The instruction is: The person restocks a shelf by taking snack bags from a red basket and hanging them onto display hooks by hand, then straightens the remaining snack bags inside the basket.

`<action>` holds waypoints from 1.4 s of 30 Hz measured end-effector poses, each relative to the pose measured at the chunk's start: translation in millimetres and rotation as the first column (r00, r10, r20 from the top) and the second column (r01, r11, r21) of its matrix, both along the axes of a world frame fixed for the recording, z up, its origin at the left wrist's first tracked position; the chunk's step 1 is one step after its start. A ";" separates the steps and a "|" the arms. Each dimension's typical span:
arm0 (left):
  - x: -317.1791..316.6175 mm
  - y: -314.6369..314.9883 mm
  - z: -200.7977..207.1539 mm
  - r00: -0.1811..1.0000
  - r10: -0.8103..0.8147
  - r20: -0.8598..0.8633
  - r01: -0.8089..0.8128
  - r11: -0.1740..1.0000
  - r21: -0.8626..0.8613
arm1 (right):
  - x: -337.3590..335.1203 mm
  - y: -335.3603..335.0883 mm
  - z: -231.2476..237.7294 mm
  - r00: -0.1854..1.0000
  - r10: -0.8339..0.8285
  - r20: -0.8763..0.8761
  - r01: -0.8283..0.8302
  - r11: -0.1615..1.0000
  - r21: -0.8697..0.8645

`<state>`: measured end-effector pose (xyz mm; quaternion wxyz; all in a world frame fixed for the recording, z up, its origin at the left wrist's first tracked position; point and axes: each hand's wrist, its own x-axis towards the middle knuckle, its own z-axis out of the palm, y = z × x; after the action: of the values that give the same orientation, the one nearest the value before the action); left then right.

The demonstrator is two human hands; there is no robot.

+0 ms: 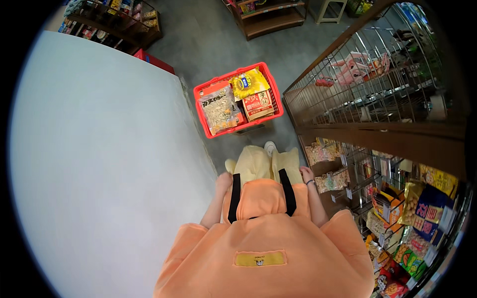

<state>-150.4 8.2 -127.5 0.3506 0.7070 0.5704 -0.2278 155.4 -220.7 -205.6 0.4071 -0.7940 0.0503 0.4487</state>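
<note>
Two hands (pixel 224 182) (pixel 307 175) beside creased trousers (pixel 252 164), grip unclear; rectangular red plastic basket (pixel 275 93) ahead.

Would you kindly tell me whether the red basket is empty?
Not empty: the red basket holds a yellow package, a clear bag and a red-and-white package.

To your left rises a white wall (pixel 109 164), with a red box (pixel 155 60) by its far end and a stocked shelf (pixel 117 36) beyond. Ahead of you, a brown shelf (pixel 273 27) and a pale stool (pixel 322 12) stand on grey floor (pixel 198 44). On your right, pink things (pixel 355 69) show through a wire rack (pixel 397 136).
</note>
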 end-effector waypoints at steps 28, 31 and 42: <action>256.2 271.0 -27.9 0.996 0.043 0.078 -0.035 0.994 -0.099 | 69.3 392.8 7.0 0.968 -0.125 0.219 0.123 0.992 0.021; 266.5 273.2 -29.1 0.995 0.054 0.086 -0.047 0.995 -0.090 | 73.0 395.0 0.5 0.966 -0.130 0.224 0.129 0.991 0.017; 261.9 287.8 -40.8 0.966 0.156 0.205 -0.115 0.974 -0.197 | 85.3 405.1 21.1 0.966 -0.241 -0.089 0.251 0.961 0.119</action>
<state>111.5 296.1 -168.3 0.4898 0.6517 0.5520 -0.1751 240.8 184.4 -184.5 0.5082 -0.7364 0.1344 0.4259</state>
